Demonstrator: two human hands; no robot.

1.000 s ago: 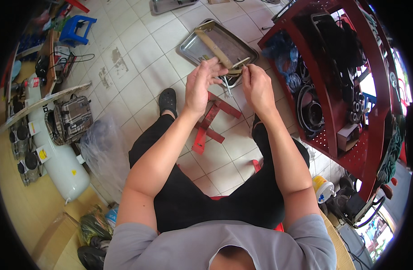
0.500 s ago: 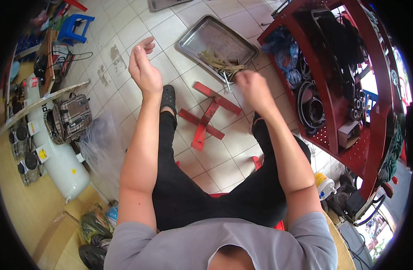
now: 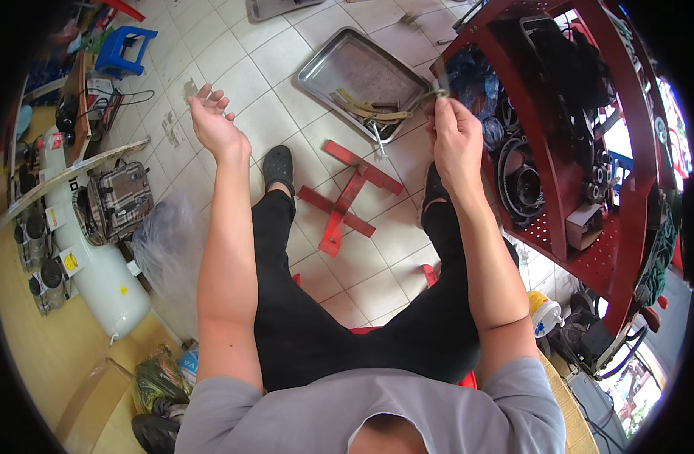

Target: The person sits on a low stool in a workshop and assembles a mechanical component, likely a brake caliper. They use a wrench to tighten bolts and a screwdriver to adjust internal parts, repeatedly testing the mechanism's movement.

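Observation:
My left hand (image 3: 220,129) is raised over the tiles on the left, fingers spread and loosely curled, holding nothing. To the right of a metal tray, my right hand (image 3: 458,140) pinches a slim, motion-blurred metal piece (image 3: 440,87) whose kind I cannot make out. Inside the shallow grey tray (image 3: 339,57) lie several curved, brass-coloured strips (image 3: 362,106) and some small metal parts. A silver wrench-like tool (image 3: 379,138) leans over the tray's near edge. Between my feet a red metal frame (image 3: 348,198) of welded bars rests on the floor.
A red perforated rack (image 3: 540,151) with pulleys, wheels and plastic bags stands close on the right. At left are a white cylindrical tank (image 3: 97,280), a plaid bag (image 3: 120,198) and a blue stool (image 3: 125,49). A small blurred brownish thing (image 3: 409,20) shows beyond the tray.
My right hand has moved up and right from the tray's near corner, and the slim metal piece now shows in it. My left hand has shifted left, its fingers opening wider. The blurred brownish thing has appeared.

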